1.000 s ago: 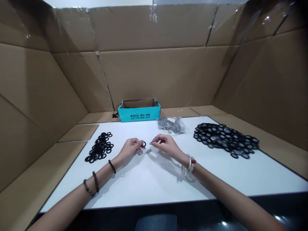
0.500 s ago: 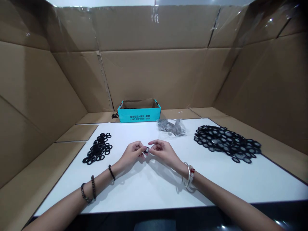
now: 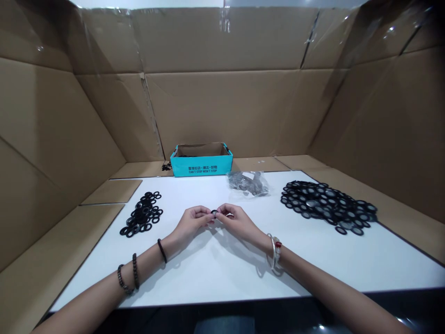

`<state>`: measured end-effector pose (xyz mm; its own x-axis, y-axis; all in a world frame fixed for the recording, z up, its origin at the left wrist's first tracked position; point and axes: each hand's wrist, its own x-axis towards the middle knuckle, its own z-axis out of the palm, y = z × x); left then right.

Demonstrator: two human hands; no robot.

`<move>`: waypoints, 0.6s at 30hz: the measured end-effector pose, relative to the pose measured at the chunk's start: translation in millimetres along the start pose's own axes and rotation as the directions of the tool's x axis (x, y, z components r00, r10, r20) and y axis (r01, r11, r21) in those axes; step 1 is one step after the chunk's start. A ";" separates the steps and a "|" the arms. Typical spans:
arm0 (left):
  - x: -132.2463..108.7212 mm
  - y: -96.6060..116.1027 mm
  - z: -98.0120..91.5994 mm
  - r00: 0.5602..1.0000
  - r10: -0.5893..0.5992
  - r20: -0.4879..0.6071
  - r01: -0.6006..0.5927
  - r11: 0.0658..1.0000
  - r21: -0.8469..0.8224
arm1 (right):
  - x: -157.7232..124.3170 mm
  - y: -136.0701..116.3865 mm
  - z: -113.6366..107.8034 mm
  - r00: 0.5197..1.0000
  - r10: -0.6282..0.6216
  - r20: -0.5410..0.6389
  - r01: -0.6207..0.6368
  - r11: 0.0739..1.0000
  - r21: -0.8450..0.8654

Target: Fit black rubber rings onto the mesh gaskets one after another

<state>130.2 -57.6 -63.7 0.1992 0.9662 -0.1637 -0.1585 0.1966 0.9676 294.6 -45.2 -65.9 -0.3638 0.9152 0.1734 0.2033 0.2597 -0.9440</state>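
Note:
A small black ring (image 3: pixel 214 212) with a pale middle is pinched between my two hands above the white table. My left hand (image 3: pixel 194 220) grips its left side with thumb and fingertips. On its other side, my right hand (image 3: pixel 237 221) has thumb and forefinger closed on it. The fingertips cover part of the ring. To the left lies a pile of black open rings (image 3: pixel 144 212). A larger pile of black rings with greyish, glassy middles (image 3: pixel 323 204) spreads over the right side.
A turquoise open-topped box (image 3: pixel 201 167) stands at the back with dark pieces inside. Beside it lies a clear plastic bag (image 3: pixel 248 183) of grey pieces. A few black rings (image 3: pixel 167 166) rest left of the box. Cardboard walls (image 3: pixel 222 111) enclose the white table (image 3: pixel 208 283).
My right thumb and forefinger have closed onto the ring, where they were apart before. The ring has turned, its black rim now facing upward. Both piles look the same.

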 end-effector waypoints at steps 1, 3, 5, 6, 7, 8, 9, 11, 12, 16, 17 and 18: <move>-0.3 0.6 0.2 1.000 0.012 -0.009 -0.012 1.000 0.001 | 0.3 0.3 0.2 1.000 0.001 0.006 -0.002 1.000 0.004; 0.0 1.0 0.0 0.999 0.037 -0.024 -0.037 0.999 0.008 | 0.9 0.6 0.6 1.000 0.015 0.014 -0.015 1.000 0.026; 1.2 0.4 -0.9 0.998 0.051 -0.029 -0.051 0.999 0.013 | 1.5 0.4 0.9 0.999 0.036 0.016 -0.037 0.998 0.060; 1.8 -0.1 -1.5 0.998 0.051 -0.025 -0.051 0.999 0.008 | 1.8 0.1 0.8 0.998 0.052 0.023 -0.054 0.995 0.078; 2.3 -0.5 -1.9 0.999 0.046 -0.017 -0.046 0.999 0.000 | 2.0 -0.3 0.5 0.997 0.072 0.035 -0.075 0.992 0.097; 2.7 -0.9 -2.2 0.999 0.039 -0.004 -0.039 0.999 -0.005 | 2.0 -0.8 -0.1 0.994 0.094 0.053 -0.100 0.988 0.116; 2.8 -1.1 -2.4 0.999 0.034 0.009 -0.034 0.999 -0.004 | 2.1 -1.2 -0.8 0.990 0.116 0.075 -0.125 0.983 0.134; 2.4 -0.7 -2.2 0.999 0.040 0.025 -0.041 0.999 0.015 | 2.0 -1.8 -2.6 0.983 0.141 0.114 -0.158 0.974 0.161; 2.0 -0.2 -2.0 0.998 0.050 0.028 -0.051 0.998 0.035 | 2.0 -1.9 -3.6 0.982 0.142 0.127 -0.162 0.973 0.165; 1.5 3.0 -1.7 0.994 0.095 0.060 -0.104 0.982 0.156 | 2.7 -2.8 -7.5 0.984 0.100 0.147 -0.113 0.990 0.081; 1.8 3.5 -1.8 0.991 0.107 0.078 -0.120 0.974 0.192 | 2.8 -3.5 -8.6 0.986 0.081 0.144 -0.087 0.996 0.035; 2.3 3.8 -2.2 0.988 0.120 0.095 -0.138 0.965 0.224 | 2.9 -4.4 -9.9 0.988 0.058 0.142 -0.056 0.998 -0.019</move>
<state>128.0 -54.2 -60.8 0.2698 0.9625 -0.0276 0.0358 0.0186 0.9992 301.6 -40.6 -58.5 -0.4766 0.8758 0.0770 0.2402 0.2140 -0.9468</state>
